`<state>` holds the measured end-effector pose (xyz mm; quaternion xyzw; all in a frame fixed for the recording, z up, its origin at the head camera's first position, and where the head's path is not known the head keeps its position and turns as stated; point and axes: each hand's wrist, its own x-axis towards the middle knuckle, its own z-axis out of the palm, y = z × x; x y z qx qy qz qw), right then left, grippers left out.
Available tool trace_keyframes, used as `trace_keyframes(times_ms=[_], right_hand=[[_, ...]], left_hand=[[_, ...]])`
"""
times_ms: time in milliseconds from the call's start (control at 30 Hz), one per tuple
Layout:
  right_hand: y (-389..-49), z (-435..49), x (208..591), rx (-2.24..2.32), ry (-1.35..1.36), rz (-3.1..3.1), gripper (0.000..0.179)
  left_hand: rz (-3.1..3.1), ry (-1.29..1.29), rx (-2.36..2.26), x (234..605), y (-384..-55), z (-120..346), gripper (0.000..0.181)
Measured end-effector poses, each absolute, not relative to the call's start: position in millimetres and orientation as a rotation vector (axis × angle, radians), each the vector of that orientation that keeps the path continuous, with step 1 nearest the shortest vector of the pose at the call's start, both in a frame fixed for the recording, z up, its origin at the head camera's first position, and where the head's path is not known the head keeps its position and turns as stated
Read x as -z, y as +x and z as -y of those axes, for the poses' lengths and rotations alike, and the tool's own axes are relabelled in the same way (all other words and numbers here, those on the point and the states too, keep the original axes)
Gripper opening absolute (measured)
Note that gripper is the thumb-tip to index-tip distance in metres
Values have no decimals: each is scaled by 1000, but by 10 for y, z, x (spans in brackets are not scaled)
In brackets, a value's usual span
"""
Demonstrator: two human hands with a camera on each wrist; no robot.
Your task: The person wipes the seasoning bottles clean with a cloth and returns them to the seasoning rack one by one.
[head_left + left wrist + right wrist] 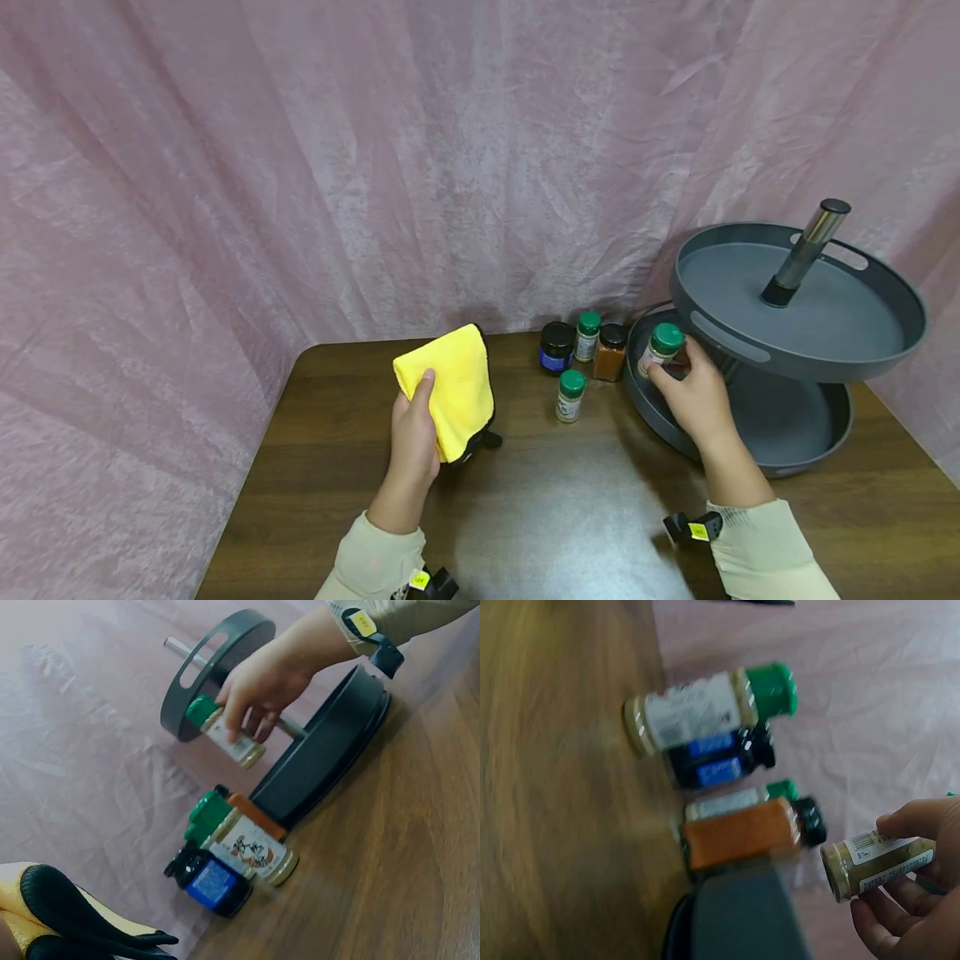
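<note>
My left hand grips a folded yellow cloth with dark edging, held over the table's left half. In my right hand a green-capped spice jar is pinched between thumb and fingers. That jar sits over the left rim of the lower tray of a grey two-tier stand, below the edge of the upper tray. In the right wrist view the held jar shows a pale label with a barcode, and its base is clear of the other jars.
Left of the stand are a dark jar with a blue label, a green-capped jar and an orange-brown spice jar. Another green-capped jar stands nearer the front. A pink curtain hangs behind the wooden table.
</note>
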<state>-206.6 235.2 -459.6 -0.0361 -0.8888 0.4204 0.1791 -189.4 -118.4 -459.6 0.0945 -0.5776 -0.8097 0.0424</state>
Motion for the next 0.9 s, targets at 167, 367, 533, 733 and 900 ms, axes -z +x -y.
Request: trace_keyframes(times_ms=[167,367,533,733,900], right_hand=[[-2120,-2473,4696,-1238,-191,2559,45],[-2162,-2561,4793,-1219,-267,2649,47],[-2192,-2602,4835,-1205,-311,2728,49],[-2200,-2618,4855,-1197,-277,2786,46],[-2199,-2607,4855,-1185,-235,2828,48]], left_hand=[[1797,304,2465,4662,-1940,1219,41],[1822,328,2457,4730,-1980,1227,44],[1822,335,2460,4748,-1994,1224,44],[1865,318,2457,4755,-1973,1199,46],[1872,287,2458,4772,-1968,1191,45]])
